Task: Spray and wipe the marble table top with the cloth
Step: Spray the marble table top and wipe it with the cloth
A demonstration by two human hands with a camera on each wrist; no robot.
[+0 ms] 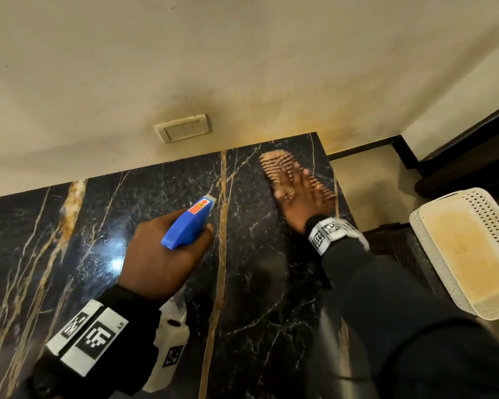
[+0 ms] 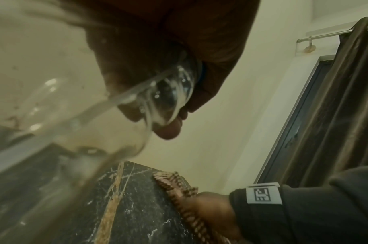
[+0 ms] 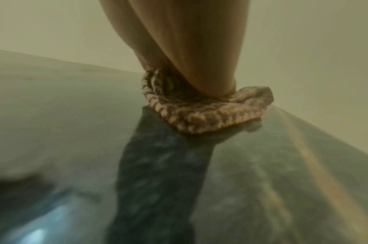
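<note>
One cloth (image 1: 283,174) — one spray bottle (image 1: 189,223)

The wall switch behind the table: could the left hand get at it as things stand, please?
Probably not yet: the left hand grips the spray bottle, though the marble before the switch lies bare.

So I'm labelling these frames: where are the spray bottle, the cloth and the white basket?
spray bottle (image 1: 188,224): head view, on its blue trigger head.
cloth (image 1: 280,171): head view, on the striped part beyond the fingers.
white basket (image 1: 490,217): head view, on its perforated wall.
</note>
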